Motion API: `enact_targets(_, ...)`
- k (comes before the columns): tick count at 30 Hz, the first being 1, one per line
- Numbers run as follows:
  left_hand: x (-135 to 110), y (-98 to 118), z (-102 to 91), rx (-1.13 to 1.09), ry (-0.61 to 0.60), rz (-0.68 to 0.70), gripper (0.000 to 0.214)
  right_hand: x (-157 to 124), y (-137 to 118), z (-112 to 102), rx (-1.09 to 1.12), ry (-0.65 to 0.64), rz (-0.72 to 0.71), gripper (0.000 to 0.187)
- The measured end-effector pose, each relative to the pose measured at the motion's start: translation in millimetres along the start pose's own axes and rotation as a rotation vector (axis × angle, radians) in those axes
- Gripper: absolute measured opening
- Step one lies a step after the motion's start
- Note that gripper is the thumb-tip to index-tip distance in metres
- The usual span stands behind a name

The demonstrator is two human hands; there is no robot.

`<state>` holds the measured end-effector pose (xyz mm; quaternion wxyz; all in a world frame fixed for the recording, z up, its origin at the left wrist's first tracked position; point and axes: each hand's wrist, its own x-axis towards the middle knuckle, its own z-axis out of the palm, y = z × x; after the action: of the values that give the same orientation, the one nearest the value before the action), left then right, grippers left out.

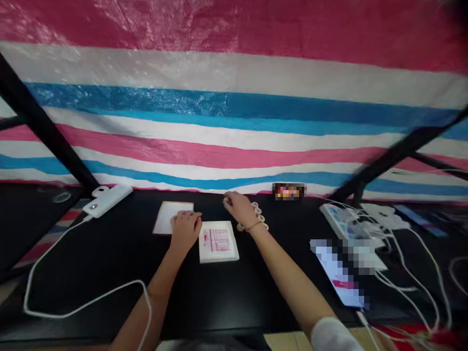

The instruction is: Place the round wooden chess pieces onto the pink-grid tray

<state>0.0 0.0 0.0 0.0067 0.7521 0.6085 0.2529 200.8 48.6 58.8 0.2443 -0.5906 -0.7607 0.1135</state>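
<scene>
A blank, white square card (166, 218) is lying flat on the black bench (204, 302), with a thin red line showing along its lower edge. The left hand (185, 229) is resting over the card's right portion, its fingers (181, 217) curling down onto the surface; whether they are gripping the card cannot be determined. A square white pad (218, 242) is lying flat just beside the card, showing red grid-like printing too blurred to read. The right hand (239, 208) is positioned just beyond the pad's upper edge, its fingers (228, 199) angling down toward the bench, apart from the pad.
</scene>
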Motion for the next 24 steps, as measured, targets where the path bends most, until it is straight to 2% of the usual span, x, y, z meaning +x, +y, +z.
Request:
enact_targets(5,-3,-5,-5.7,-0.052,-0.05,0.033,0.032,-50,-31,30,0.18,-0.117,-0.172,0.021)
enact_targets(11,-7,-11,-10.2,-0.062,-0.136,0.059,0.032,-63,-37,62,0.13,-0.156,-0.239,0.025)
enact_targets(19,-5,1,-13.5,-0.02,-0.203,0.134,0.033,-66,-20,51,0.373,0.029,-0.156,0.023)
enact_targets(24,-3,5,-11.2,0.033,-0.265,0.121,0.029,-67,-19,54,0.372,-0.007,-0.183,0.029)
